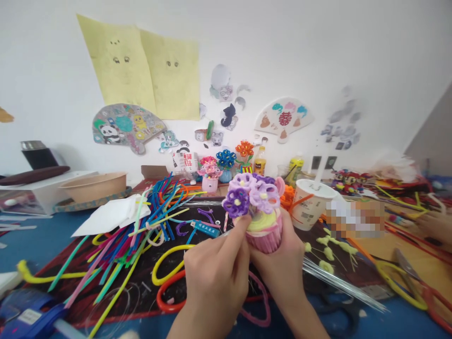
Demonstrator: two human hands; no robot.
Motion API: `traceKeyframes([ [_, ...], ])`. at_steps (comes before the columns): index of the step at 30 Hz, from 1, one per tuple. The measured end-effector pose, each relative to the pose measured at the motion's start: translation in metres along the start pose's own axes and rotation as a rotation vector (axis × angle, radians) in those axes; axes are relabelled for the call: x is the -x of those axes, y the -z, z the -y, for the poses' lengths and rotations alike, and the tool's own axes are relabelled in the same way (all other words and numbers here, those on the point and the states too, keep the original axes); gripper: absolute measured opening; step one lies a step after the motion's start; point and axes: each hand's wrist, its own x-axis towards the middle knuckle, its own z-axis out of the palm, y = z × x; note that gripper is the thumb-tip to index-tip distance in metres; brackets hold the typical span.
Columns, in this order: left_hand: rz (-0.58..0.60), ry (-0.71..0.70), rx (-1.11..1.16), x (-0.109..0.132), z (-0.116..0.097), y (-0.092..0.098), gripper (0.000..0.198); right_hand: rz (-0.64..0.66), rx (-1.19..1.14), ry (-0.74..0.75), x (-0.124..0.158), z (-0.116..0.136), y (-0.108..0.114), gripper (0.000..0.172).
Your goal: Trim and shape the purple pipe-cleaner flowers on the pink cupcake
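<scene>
Clutter covered a blue counter (35,245) below a white wall (318,56) pinned with yellow sheets and painted paper fans. A black mat (212,207) lay across the middle of the counter. On its left side sprawled a loose heap of pipe cleaners (134,230) in blue, green, pink and yellow, none of them shaped. A paper cup (312,205) stood just right of centre, and a bundle of thin wires (339,282) lay on the mat in front of it.

Both hands met at the centre, raised above the mat. The right hand (282,263) wrapped its fingers closed around the pink base of a pipe-cleaner bouquet (263,226), holding it upright. The left hand (215,278) had its fingers pinched together at the top of that base, just under a dark purple flower (236,200).

The bouquet looked well advanced. Its ribbed pink pot and pale yellow-green rim were formed, and several purple and lilac blooms crowded the top. Small yellow-tipped stems (326,252) lay unused on the mat to the right, near the wires. Smaller finished flower pots (226,165) stood in a row by the wall.
</scene>
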Motion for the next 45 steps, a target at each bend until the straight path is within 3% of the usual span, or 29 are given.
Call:
traceKeyframes([
  [18, 0.032, 0.099, -0.021, 0.003, 0.001, 0.001, 0.021, 0.019, -0.022, 0.073, 0.000, -0.003, -0.001, 0.068],
  [25, 0.093, 0.120, 0.031, 0.003, 0.001, 0.001, 0.026, 0.061, -0.088, -0.057, -0.002, -0.001, -0.001, 0.066],
  [29, 0.040, 0.143, -0.015, 0.002, -0.002, 0.005, 0.026, 0.227, -0.335, -0.217, -0.004, 0.000, -0.003, 0.071],
  [33, 0.027, 0.304, -0.017, -0.004, 0.000, 0.006, 0.014, 0.303, -0.731, -0.399, -0.003, -0.001, -0.007, 0.073],
  [37, 0.190, 0.515, 0.082, -0.012, 0.010, 0.005, 0.022, 0.492, -1.090, -0.528, -0.005, -0.007, -0.009, 0.065],
  [40, 0.370, 0.632, 0.312, -0.017, 0.019, 0.003, 0.032, 0.539, -1.249, -0.531, -0.008, -0.014, -0.011, 0.054],
  [45, 0.481, 0.542, 0.586, -0.027, 0.025, -0.003, 0.051, 0.529, -1.336, -0.622, -0.012, -0.024, -0.019, 0.050],
])
